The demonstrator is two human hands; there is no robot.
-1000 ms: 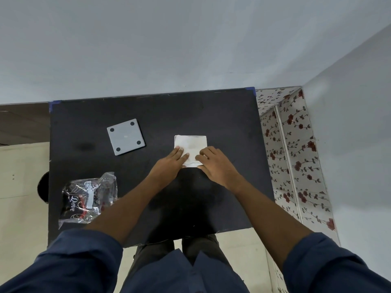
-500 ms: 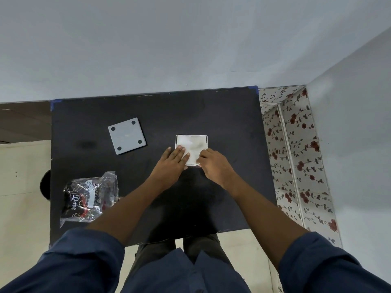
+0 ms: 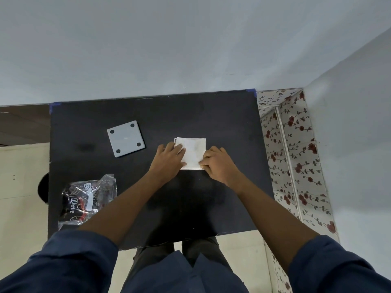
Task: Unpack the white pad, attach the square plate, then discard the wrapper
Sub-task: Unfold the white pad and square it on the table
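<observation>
A white pad lies flat on the black table, right of centre, with a thin pale square outline showing around its edges. My left hand rests on its left side, fingers flat and pressing down. My right hand has its fingers curled, pinching the pad's near right corner. The grey square plate, with a dark dot in each corner, lies apart to the left of the pad. The crinkled clear-and-black wrapper sits near the table's front left edge.
A plain wall runs along the table's far edge. A floral-patterned panel stands close along the right side. A dark round object pokes out past the left edge. My legs stand against the front edge.
The right hand's fingers have curled onto the pad's near right corner. The left hand has slid a little further onto the pad. The plate and wrapper have not moved.
</observation>
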